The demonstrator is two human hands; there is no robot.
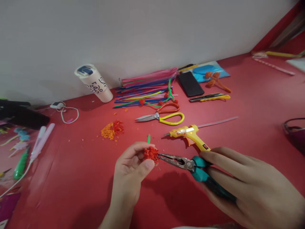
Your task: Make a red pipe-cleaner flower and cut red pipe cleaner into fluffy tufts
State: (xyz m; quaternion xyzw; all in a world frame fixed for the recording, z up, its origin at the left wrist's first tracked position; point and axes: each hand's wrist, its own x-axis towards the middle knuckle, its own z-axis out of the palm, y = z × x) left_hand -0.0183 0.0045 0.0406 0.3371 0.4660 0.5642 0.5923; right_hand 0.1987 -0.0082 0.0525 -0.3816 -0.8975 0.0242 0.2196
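My left hand (132, 168) pinches a small red pipe-cleaner bloom (150, 154) between thumb and fingers; a short green stem (149, 138) sticks up behind it. My right hand (250, 184) is wrapped round the teal handles of needle-nose pliers (188, 165), whose metal tips touch the right side of the red bloom. Both hands hover low over the red table (71, 178), near its front.
A yellow glue gun (189, 135) lies just behind the pliers, yellow-handled scissors (164, 116) beyond it. A bundle of coloured pipe cleaners (145, 89), a black phone (190, 83), a utility knife (209, 97) and a tipped white cup (94, 83) sit by the wall. Orange and red trimmings (111, 129) lie left of centre.
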